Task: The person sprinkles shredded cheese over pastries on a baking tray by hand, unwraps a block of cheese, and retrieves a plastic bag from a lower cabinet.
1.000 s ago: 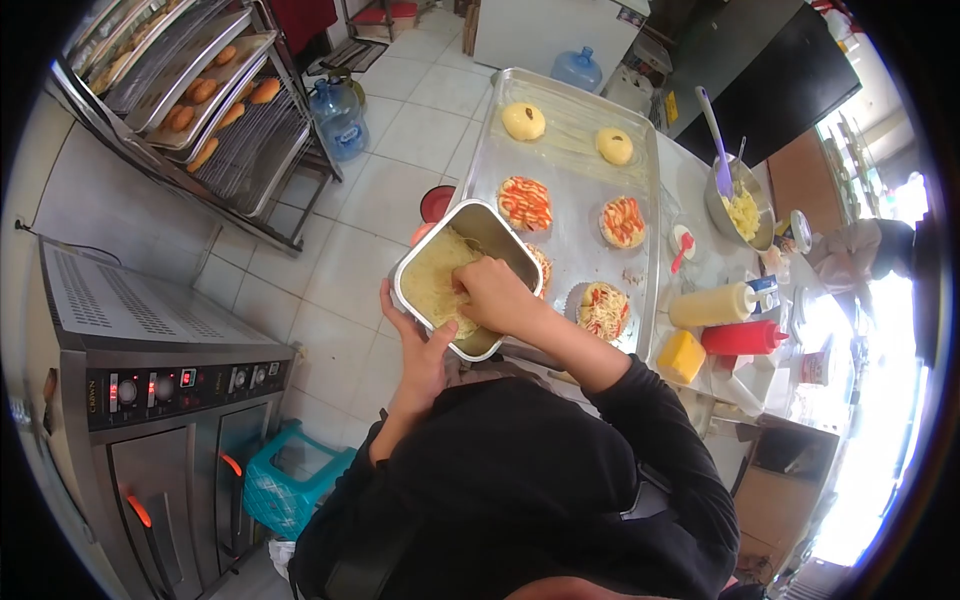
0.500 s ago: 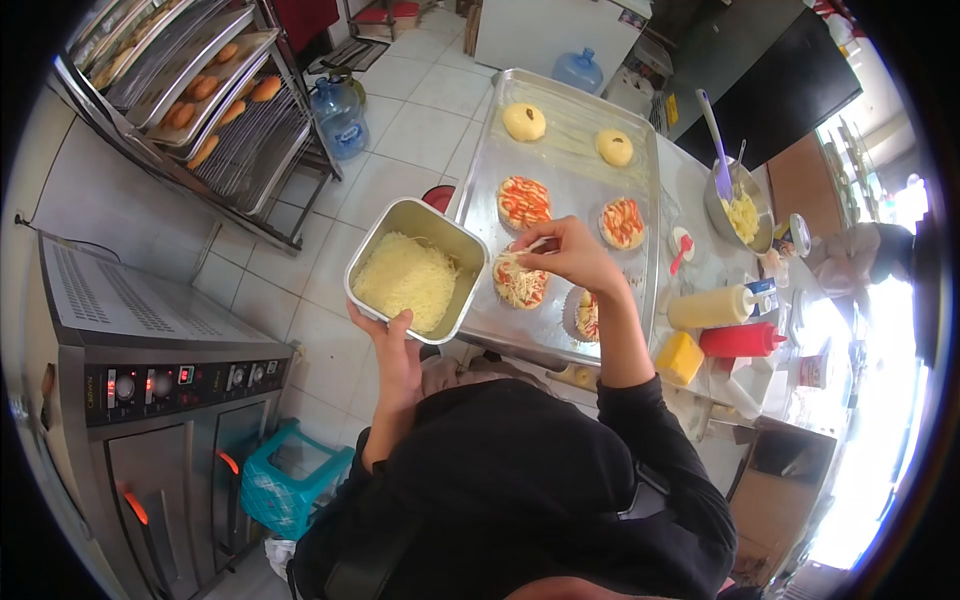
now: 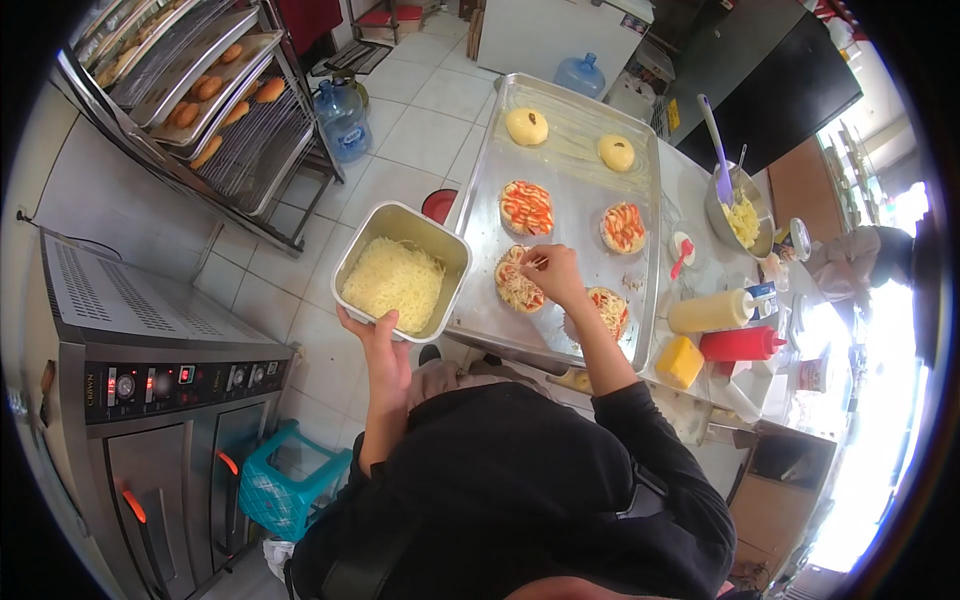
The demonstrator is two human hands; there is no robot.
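Note:
My left hand grips the near rim and side of a metal tin that holds grated cheese. Over the tray, my right hand pinches some shreds of cheese just above a round bun topped with red sauce and cheese. Partly behind my right forearm lies another cheese-topped bun. Farther up the baking tray sit two sauce-striped buns, one on the left and one on the right. Two plain yellow buns rest at the far end.
Right of the tray stand a bowl with a purple spatula, a cream squeeze bottle, a red squeeze bottle and a yellow block. On the left are an oven, a rack of trays and a teal stool.
My right hand has moved slightly down and left, closer to the bun's top. The tin in my left hand has shifted a little to the left.

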